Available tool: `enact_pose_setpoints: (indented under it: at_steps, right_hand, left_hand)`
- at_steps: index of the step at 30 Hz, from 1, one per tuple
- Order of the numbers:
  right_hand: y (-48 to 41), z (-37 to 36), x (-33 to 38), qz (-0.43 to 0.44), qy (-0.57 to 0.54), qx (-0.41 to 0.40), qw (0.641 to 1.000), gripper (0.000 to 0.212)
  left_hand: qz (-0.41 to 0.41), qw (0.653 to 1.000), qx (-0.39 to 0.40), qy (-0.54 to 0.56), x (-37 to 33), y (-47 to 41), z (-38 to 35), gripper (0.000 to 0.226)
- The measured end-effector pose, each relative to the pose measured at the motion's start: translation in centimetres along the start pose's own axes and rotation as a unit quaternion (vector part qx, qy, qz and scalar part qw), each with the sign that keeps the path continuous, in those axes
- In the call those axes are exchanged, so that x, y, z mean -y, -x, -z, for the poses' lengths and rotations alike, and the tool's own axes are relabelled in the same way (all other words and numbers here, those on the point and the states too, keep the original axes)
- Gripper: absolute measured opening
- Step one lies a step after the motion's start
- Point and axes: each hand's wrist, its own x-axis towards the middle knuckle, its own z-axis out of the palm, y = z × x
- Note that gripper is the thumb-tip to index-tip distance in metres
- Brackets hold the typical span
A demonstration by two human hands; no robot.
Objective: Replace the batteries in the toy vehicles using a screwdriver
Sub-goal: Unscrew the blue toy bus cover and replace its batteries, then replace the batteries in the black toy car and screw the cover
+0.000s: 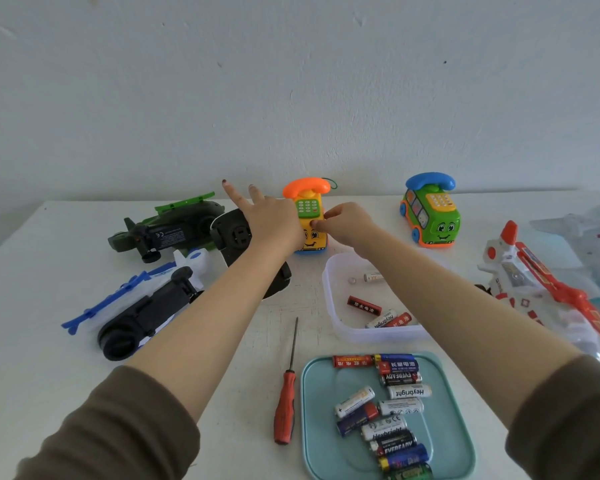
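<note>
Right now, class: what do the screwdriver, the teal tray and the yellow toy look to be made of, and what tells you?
Screwdriver: thin grey shaft, probably metal; red handle with black ridges, likely hard plastic or rubber.
Teal tray: matt plastic, judging by its even colour and rounded moulded rim.
Yellow toy: glossy moulded plastic, with bright flat colours and a slight sheen.

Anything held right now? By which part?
The yellow phone car: right hand pinches its right edge; left hand lies against its left side, grip hidden.
</note>
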Motion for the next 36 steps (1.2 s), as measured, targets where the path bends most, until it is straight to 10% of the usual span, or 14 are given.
enact_pose_setpoints:
  at_steps: [11, 19, 28, 36]
  right_hand:
    - [2.3, -0.5, 1.3, 0.08, 0.058, -0.11, 0.989, 0.039]
    - [5.8, -3.8, 2.3, 0.066, 0.058, 0.12, 0.989, 0.046]
    - [6.7, -6.0, 2.5, -0.009, 0.012, 0.15, 0.989, 0.01]
    - [8.5, -4.4, 2.9, 0.104, -0.178, -0.019, 0.978, 0.016]
  left_hand:
    - [-0.012, 0.935, -0.142, 0.324, 5.6, 1.5, 0.9, 0.052]
    - [0.014, 0.93, -0.003, 0.366, 10.7, 2.4, 0.3, 0.022]
    - [0.011, 0.928, -0.037, 0.37, 11.1, 3.9, -0.4, 0.01]
    - [0.083, 0.731, -0.067, 0.674, 14.0, 7.2, 3.0, 0.008]
